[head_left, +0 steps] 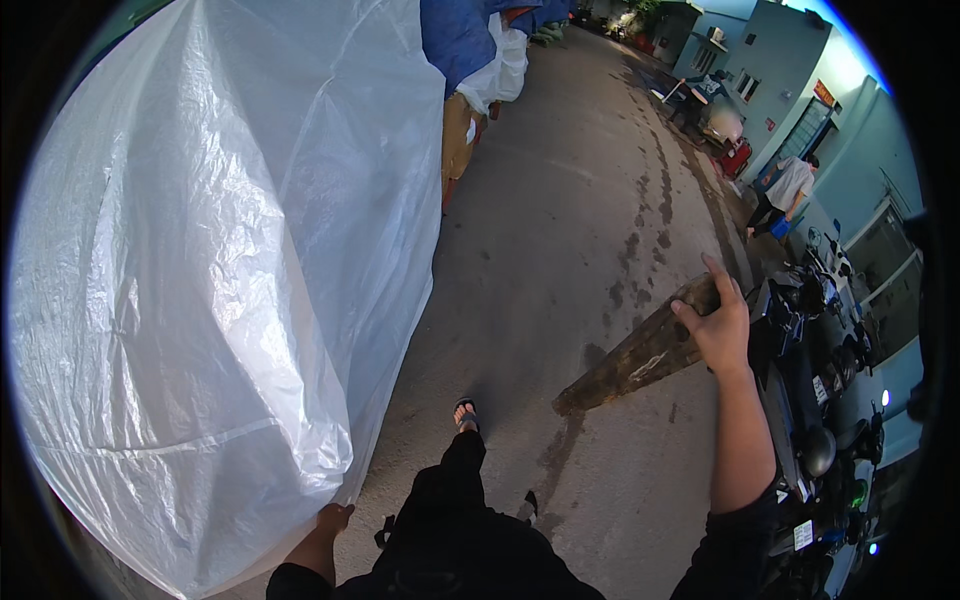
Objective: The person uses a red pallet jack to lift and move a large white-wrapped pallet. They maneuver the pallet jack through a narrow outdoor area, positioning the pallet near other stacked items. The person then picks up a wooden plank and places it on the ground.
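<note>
A large white plastic tarp (200,300) fills the left side, draped in folds over something tall that it hides. At its lower right corner my left hand (334,518) is closed on the tarp's edge, its fingers partly hidden. My right hand (722,325) grips the upper end of a rough brown wooden log (640,360), thumb and fingers round it. The log slants down to the left; whether its low end touches the ground I cannot tell.
Grey pavement (540,220) runs ahead between the tarp and parked motorbikes (815,380) on the right. Past the tarp are a blue sheet (460,40) and a cardboard box (460,135). A person in a light shirt (793,185) bends by the wall; another person (705,92) is farther off.
</note>
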A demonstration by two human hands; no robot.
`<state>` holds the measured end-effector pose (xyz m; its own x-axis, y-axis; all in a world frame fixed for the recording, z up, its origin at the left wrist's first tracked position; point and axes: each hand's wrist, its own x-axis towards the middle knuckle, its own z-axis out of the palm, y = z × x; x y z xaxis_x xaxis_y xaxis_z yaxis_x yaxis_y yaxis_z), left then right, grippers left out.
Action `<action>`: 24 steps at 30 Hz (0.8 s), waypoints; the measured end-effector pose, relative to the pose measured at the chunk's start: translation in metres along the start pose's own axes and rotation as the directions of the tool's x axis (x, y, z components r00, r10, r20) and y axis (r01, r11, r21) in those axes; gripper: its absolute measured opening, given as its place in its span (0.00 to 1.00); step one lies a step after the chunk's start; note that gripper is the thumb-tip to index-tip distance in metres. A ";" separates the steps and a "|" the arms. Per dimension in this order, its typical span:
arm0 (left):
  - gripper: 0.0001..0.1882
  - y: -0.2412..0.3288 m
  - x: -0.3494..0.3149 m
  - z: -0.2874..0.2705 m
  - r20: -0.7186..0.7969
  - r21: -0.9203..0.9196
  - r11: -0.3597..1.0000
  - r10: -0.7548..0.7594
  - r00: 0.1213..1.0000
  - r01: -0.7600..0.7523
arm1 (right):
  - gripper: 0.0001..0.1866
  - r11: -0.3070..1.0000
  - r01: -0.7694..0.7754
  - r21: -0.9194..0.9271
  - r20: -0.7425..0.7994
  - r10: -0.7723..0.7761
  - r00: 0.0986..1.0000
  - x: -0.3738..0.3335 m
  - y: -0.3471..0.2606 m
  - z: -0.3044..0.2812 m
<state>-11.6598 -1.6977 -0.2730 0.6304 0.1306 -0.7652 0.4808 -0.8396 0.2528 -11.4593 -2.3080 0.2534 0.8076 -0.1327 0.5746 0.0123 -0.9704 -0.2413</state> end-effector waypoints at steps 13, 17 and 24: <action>0.21 0.391 0.112 -0.198 -0.354 -0.821 0.474 0.015 0.935 -0.319 | 0.31 0.979 0.018 0.203 0.222 -0.064 0.973 0.432 0.106 0.300; 0.21 0.424 0.133 -0.215 -0.418 -0.896 0.294 -0.307 0.855 -0.332 | 0.31 0.936 0.110 0.334 0.306 -0.218 0.927 0.558 0.111 0.412; 0.22 0.593 0.128 -0.130 0.102 -0.982 -0.161 -0.892 0.440 -0.100 | 0.31 0.741 0.454 0.495 0.408 -0.660 0.631 0.801 0.059 0.608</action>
<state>-11.2148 -2.1104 -0.1437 -0.2135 0.7528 -0.6227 0.4577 0.6402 0.6170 -10.4531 -2.3487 0.2233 0.7420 0.6391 0.2026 0.6679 -0.6789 -0.3049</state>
